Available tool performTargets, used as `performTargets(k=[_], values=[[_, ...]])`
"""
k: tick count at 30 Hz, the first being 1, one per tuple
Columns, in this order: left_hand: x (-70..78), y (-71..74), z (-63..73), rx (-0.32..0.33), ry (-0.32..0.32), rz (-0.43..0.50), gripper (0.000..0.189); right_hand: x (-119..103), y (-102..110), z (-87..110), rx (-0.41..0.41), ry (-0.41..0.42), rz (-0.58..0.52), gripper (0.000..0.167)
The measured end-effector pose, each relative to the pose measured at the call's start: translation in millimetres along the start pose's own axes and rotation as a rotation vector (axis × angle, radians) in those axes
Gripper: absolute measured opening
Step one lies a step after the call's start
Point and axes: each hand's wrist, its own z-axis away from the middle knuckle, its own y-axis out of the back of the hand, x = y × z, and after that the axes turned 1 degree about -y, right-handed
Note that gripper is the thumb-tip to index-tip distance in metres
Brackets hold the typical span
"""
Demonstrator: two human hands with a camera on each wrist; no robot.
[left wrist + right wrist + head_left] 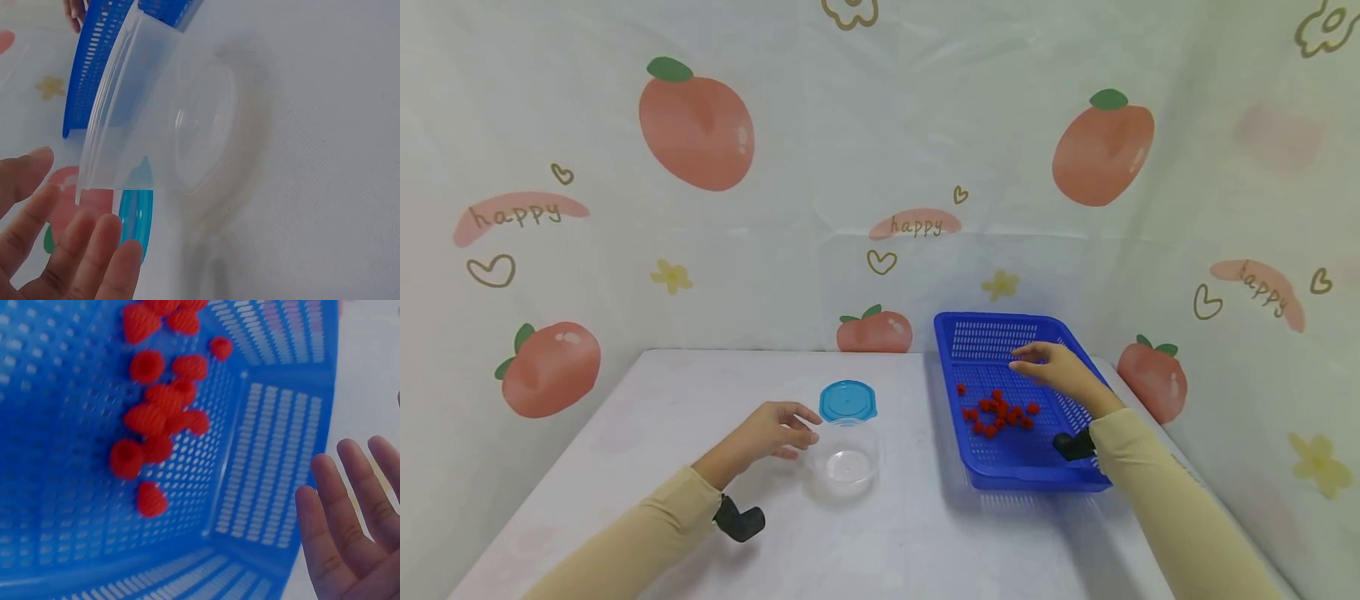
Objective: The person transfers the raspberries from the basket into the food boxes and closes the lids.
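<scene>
A clear plastic container (847, 458) stands uncovered on the white table, its inside bare. My left hand (777, 431) is at its left side, fingers spread and loosely bent, fingertips close to the rim in the left wrist view. Behind the container lies a translucent blue lid (847, 401). At the right a blue perforated basket (973, 477) holds several red raspberries (165, 400), gathered toward its left part. Over the basket hovers my right hand (1051, 367), with relaxed fingers (340, 500) and nothing in them, higher than the berries.
The table (700, 400) is covered in white cloth and meets a white fruit-print curtain (790, 167) at the back. Black wrist straps with camera mounts (741, 518) sit on both sleeves. The basket's raised walls surround the berries.
</scene>
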Motion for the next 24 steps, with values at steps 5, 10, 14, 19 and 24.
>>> performTargets(k=[5,10,14,19,24], values=[[-2.6,-1.2,0.8,-0.002,0.005,-0.001,0.033,9,2,-1.4,-0.016,-0.033,-0.001,0.054],[-3.7,-2.6,2.1,-0.004,0.007,-0.016,0.031,16,2,-1.3,-0.025,-0.088,-0.011,0.057],[-4.8,-2.7,2.1,-0.014,0.001,-0.017,0.030,22,2,-1.3,-0.032,-0.128,-0.024,0.058],[-5.2,-2.2,2.4,-0.025,-0.003,-0.011,0.029,30,1,-2.7,-0.059,-0.187,-0.049,0.058],[-4.3,-2.9,3.5,-0.037,0.004,-0.003,0.028,38,1,-3.6,-0.106,-0.244,-0.080,0.056]])
